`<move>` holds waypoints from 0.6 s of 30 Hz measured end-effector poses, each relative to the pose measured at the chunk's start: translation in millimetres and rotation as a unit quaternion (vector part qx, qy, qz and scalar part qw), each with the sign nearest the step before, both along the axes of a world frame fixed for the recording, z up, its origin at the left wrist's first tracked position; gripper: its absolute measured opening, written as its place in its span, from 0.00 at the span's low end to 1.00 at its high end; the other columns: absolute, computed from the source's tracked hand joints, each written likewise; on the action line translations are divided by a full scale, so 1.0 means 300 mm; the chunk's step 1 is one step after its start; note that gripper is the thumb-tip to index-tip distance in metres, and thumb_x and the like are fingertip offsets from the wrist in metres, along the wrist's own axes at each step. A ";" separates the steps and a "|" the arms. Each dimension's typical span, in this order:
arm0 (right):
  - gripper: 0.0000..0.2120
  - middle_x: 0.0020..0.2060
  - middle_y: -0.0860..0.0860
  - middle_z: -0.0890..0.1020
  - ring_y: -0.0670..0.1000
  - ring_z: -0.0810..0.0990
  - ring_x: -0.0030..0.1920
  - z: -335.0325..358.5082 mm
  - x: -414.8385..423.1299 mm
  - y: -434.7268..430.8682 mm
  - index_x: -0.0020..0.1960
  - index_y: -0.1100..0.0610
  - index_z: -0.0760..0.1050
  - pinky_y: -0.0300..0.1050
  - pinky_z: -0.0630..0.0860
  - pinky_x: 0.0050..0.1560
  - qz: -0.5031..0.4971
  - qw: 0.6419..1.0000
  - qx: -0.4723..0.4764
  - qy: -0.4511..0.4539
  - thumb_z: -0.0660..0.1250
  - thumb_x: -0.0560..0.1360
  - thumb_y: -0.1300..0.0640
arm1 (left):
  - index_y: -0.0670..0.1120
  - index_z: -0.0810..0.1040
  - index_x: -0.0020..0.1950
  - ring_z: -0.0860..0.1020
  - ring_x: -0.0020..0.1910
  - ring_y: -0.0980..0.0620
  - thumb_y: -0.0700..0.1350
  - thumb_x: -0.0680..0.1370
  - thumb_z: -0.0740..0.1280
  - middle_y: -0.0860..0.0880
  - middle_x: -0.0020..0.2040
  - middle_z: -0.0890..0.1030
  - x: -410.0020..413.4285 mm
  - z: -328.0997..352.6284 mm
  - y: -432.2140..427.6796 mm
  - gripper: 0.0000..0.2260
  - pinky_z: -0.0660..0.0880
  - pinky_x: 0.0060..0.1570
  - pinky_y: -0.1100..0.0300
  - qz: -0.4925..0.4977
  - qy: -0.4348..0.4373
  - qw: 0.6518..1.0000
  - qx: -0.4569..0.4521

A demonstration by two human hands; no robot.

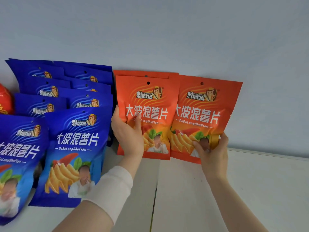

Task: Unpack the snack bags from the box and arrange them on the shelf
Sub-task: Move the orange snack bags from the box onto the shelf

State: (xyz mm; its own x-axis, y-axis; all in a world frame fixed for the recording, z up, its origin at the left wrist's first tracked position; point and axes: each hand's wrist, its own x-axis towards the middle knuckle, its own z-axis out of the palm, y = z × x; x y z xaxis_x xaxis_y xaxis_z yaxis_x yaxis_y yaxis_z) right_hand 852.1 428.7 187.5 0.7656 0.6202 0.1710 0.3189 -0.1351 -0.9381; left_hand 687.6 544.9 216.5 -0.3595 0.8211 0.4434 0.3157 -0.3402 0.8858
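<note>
Two orange snack bags stand upright side by side against the pale wall on the white shelf [250,181]. My left hand [128,131] grips the left edge of the left orange bag [150,101], thumb on its front. My right hand [211,149] pinches the lower right corner of the right orange bag [205,104]. At least one more orange bag stands behind them. Several blue snack bags [73,148] stand in rows to the left, touching the orange ones. The box is out of view.
A red package [5,99] shows at the far left edge behind the blue bags. The shelf surface has a seam [154,190] running front to back. To the right of the orange bags the shelf is bare white.
</note>
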 end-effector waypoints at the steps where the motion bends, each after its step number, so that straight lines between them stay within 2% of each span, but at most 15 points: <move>1: 0.34 0.55 0.50 0.77 0.52 0.79 0.53 -0.005 -0.001 0.005 0.67 0.49 0.61 0.55 0.78 0.52 -0.007 1.000 -0.004 -0.014 0.76 0.67 0.53 | 0.43 0.64 0.71 0.69 0.67 0.49 0.48 0.74 0.70 0.45 0.65 0.71 0.004 -0.004 -0.002 0.29 0.68 0.66 0.57 0.006 0.001 1.000 0.007; 4: 0.39 0.58 0.55 0.74 0.57 0.73 0.60 0.003 -0.002 0.012 0.71 0.53 0.60 0.60 0.74 0.58 -0.019 0.997 -0.036 -0.071 0.76 0.66 0.52 | 0.41 0.62 0.72 0.62 0.70 0.53 0.45 0.75 0.70 0.43 0.68 0.68 0.009 -0.016 -0.012 0.29 0.56 0.61 0.77 0.018 0.013 1.000 0.020; 5: 0.41 0.58 0.57 0.73 0.58 0.71 0.61 0.004 -0.001 0.011 0.73 0.54 0.59 0.59 0.72 0.59 -0.022 0.995 -0.048 -0.086 0.76 0.67 0.53 | 0.41 0.61 0.72 0.59 0.70 0.56 0.45 0.75 0.69 0.42 0.69 0.67 0.009 -0.021 -0.013 0.29 0.54 0.59 0.81 0.019 0.017 0.999 0.026; 8: 0.44 0.60 0.60 0.70 0.59 0.65 0.63 -0.004 -0.007 0.003 0.75 0.57 0.54 0.56 0.67 0.62 -0.027 0.991 -0.060 -0.113 0.75 0.67 0.53 | 0.41 0.60 0.73 0.56 0.70 0.57 0.43 0.75 0.69 0.42 0.70 0.64 0.009 -0.038 -0.010 0.29 0.54 0.58 0.85 0.013 0.024 0.999 0.047; 10: 0.46 0.62 0.61 0.68 0.59 0.62 0.65 -0.013 -0.017 -0.001 0.76 0.58 0.51 0.55 0.64 0.65 -0.035 0.991 -0.058 -0.116 0.75 0.67 0.54 | 0.41 0.60 0.73 0.58 0.72 0.54 0.42 0.76 0.68 0.42 0.70 0.64 0.006 -0.045 -0.010 0.28 0.58 0.59 0.81 0.003 0.034 0.998 0.059; 13: 0.47 0.65 0.62 0.65 0.60 0.59 0.66 -0.023 -0.037 -0.005 0.76 0.61 0.49 0.53 0.59 0.67 -0.049 0.989 -0.054 -0.126 0.75 0.67 0.55 | 0.42 0.60 0.73 0.59 0.73 0.51 0.44 0.77 0.67 0.43 0.72 0.63 -0.007 -0.055 -0.021 0.27 0.63 0.63 0.68 -0.004 0.079 0.995 0.067; 18: 0.45 0.69 0.63 0.61 0.59 0.58 0.66 -0.032 -0.082 -0.042 0.74 0.62 0.52 0.55 0.58 0.68 -0.089 0.978 -0.001 -0.190 0.75 0.67 0.58 | 0.45 0.62 0.71 0.60 0.74 0.46 0.48 0.77 0.63 0.42 0.73 0.64 -0.031 -0.049 -0.056 0.24 0.62 0.67 0.54 -0.033 0.201 0.975 0.087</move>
